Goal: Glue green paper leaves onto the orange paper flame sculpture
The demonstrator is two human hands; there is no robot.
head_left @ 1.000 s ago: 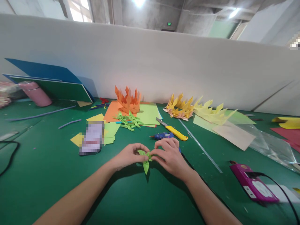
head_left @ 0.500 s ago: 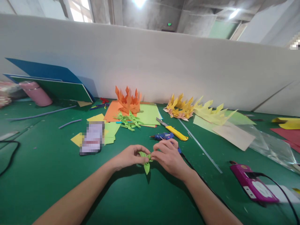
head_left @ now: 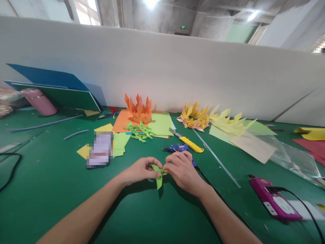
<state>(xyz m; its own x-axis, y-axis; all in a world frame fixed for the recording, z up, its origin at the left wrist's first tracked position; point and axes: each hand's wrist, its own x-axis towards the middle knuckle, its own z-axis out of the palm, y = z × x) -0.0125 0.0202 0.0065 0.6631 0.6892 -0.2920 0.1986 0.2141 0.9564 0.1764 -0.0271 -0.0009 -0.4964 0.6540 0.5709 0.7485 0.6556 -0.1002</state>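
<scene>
A small light-green folded paper flower with pointed petals is held between my two hands, just above the green table. My left hand pinches it from the left with thumb and fingers. From the right, the fingertips of my right hand close on its other side; the exact spot they grip is partly hidden. Behind my right hand lies a blue hot glue gun, partly covered by that hand. Several similar green paper flowers rest farther back, in front of an orange paper crown.
A yellow box cutter with its blade out lies beyond the glue gun. Yellow paper crowns stand at the back. A phone is at left, a magenta power strip at right, and a clear glue stick between.
Both hands stay almost in place. The paper flower has shifted very slightly between the fingers, its lower petal turning a little.
</scene>
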